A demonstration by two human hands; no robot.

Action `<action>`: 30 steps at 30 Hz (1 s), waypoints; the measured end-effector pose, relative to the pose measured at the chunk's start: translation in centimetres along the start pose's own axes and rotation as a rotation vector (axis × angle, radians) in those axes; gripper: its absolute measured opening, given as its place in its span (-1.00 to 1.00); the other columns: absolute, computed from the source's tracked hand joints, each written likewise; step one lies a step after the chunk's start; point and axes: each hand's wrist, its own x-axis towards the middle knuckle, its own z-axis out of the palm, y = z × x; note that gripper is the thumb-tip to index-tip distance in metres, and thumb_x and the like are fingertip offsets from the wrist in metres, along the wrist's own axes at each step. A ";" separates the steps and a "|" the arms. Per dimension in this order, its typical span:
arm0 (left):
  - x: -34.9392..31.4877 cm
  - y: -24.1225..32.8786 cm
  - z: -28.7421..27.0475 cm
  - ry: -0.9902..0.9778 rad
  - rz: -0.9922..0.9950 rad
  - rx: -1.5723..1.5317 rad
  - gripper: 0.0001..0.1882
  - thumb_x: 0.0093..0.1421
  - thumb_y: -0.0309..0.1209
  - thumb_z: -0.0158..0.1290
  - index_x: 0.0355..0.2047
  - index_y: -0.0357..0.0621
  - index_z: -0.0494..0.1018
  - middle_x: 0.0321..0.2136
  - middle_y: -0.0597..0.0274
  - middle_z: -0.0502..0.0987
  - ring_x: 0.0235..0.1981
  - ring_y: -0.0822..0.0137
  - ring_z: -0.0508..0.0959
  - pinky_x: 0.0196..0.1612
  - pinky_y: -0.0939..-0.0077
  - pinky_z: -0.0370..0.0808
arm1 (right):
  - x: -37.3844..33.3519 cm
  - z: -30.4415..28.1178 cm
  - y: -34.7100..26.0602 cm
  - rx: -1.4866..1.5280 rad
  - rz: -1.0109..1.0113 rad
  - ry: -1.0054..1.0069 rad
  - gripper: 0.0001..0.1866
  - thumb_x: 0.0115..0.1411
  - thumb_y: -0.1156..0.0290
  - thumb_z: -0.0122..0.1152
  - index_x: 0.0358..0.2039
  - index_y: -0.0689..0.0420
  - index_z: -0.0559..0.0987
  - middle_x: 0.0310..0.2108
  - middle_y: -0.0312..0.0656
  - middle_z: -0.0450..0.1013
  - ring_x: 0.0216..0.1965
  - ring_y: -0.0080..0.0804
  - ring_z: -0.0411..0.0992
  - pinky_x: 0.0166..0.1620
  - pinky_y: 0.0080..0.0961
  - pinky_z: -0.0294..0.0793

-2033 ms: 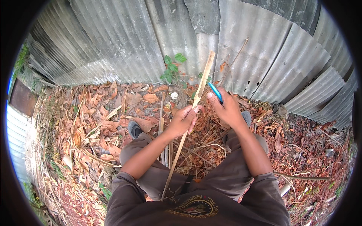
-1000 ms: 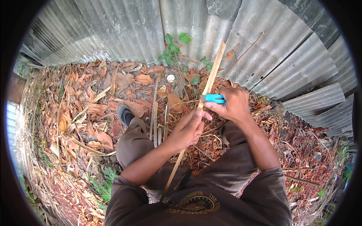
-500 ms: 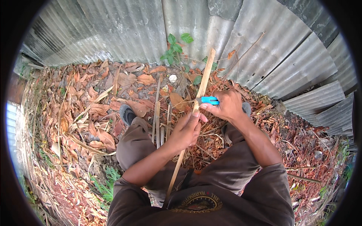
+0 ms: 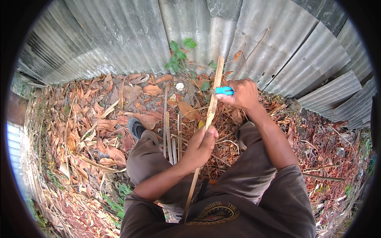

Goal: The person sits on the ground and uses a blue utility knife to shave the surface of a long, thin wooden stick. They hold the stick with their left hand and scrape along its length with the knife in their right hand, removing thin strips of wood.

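My left hand (image 4: 200,146) is closed round a long, pale strip of split wood or bamboo (image 4: 217,81). The strip slants from my lap up toward the metal fence, with a rough, notched patch just beyond my thumb. My right hand (image 4: 243,93) grips a box cutter with a bright blue handle (image 4: 224,91). Its front end meets the strip's upper part from the right; the blade itself is too small to make out. Several similar thin strips (image 4: 168,135) lie on the ground between my legs, left of my left hand.
A corrugated metal fence (image 4: 119,35) curves along the far side, with loose sheets (image 4: 329,99) at the right. Dry brown leaves (image 4: 107,127) cover the ground. A small green plant (image 4: 176,55) grows by the fence. A thin stick (image 4: 256,45) leans there. My shoe (image 4: 136,127) is at left.
My right hand and the box cutter have moved up along the strip, away from my left hand. My left hand has come slightly nearer to my body. The view has shifted a little.
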 end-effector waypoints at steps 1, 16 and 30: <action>-0.4 -0.4 0.2 -0.020 -0.005 0.022 -0.70 0.44 -0.17 -0.33 -0.25 -0.13 0.24 -0.71 0.46 0.13 -0.77 0.63 0.08 -0.72 0.67 0.10 | 0.6 -0.3 0.9 -0.030 0.122 -0.034 -0.28 -0.05 -0.44 0.08 -0.68 0.08 0.57 -0.79 -0.11 0.36 -0.67 -0.07 0.43 -0.52 -0.18 0.39; -0.2 0.9 -1.4 -0.083 -0.172 -0.272 -0.50 0.42 0.02 -0.48 -0.20 -0.15 0.27 -0.73 0.48 0.09 -0.81 0.62 0.04 -0.75 0.69 0.04 | -1.8 -2.8 -1.9 0.191 0.225 -0.190 -0.26 0.01 -0.42 0.04 -0.66 0.12 0.56 -0.79 -0.12 0.34 -0.67 -0.05 0.41 -0.53 -0.19 0.35; 0.0 -0.2 -0.7 0.087 0.221 0.302 -0.62 0.44 -0.15 -0.34 -0.17 -0.19 0.33 -0.67 0.48 0.17 -0.65 0.64 0.15 -0.57 0.67 0.14 | -1.3 -1.3 -2.6 0.032 -0.025 -0.102 -0.30 -0.11 -0.41 0.18 -0.77 0.08 0.49 -0.85 -0.15 0.31 -0.74 -0.13 0.39 -0.63 -0.26 0.34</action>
